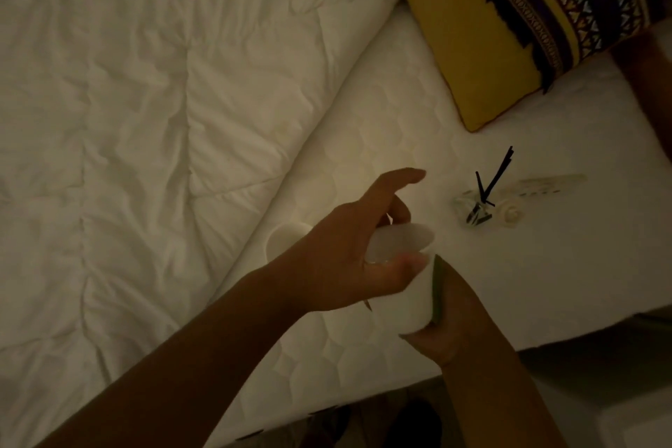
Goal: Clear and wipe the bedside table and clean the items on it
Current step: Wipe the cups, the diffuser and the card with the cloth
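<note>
The light is dim. My left hand [338,265] grips a white rounded object [396,238] over the mattress, with its index finger stretched out above it. Right below, my right hand [458,324] holds a white pad with a green edge [418,302] against that object. A small glass reed diffuser [472,211] with black sticks lies tipped on the mattress to the right. A small white round item [512,216] and a clear plastic strip [552,184] lie beside it. A white cup-like thing [287,236] shows partly behind my left wrist.
The white quilted mattress [363,138] runs diagonally, and a rumpled white duvet [145,120] fills the left side. A yellow patterned pillow [491,29] sits at the top right. The mattress edge drops to dark floor [600,367] at the lower right.
</note>
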The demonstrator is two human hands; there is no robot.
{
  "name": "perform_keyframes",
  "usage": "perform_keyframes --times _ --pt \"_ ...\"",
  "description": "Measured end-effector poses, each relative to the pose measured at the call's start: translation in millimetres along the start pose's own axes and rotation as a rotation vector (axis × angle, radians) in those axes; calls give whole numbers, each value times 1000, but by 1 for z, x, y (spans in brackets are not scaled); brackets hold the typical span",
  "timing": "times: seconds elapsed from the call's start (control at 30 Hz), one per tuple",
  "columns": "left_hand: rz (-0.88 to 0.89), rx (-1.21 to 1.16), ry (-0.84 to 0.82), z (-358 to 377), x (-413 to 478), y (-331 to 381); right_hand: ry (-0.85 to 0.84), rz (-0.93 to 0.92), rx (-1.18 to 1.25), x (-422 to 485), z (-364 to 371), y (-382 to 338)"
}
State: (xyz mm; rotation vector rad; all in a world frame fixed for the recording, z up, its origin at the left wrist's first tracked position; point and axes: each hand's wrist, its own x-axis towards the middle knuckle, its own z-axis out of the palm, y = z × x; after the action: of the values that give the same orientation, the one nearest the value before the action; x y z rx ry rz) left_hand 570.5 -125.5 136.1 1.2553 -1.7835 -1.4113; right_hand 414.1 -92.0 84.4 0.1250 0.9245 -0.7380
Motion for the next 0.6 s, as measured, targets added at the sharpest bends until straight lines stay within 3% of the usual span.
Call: perform_keyframes --times 0.1,0.17,0.3,0.43,0.6 --pt "-99 -6 57 2 0 -8 82 -84 -72 -1 -2 -4" --pt "-204 -30 94 2 1 -15 104 -198 -251 -5 6 -4" --pt "-396 -180 155 1 6 -26 237 -557 -693 -10 27 5" --pt "-493 -146 176 7 16 -28 302 -895 -1074 -12 29 12" --pt "-675 -149 251 16 23 -26 323 -1044 -1407 -12 23 18"
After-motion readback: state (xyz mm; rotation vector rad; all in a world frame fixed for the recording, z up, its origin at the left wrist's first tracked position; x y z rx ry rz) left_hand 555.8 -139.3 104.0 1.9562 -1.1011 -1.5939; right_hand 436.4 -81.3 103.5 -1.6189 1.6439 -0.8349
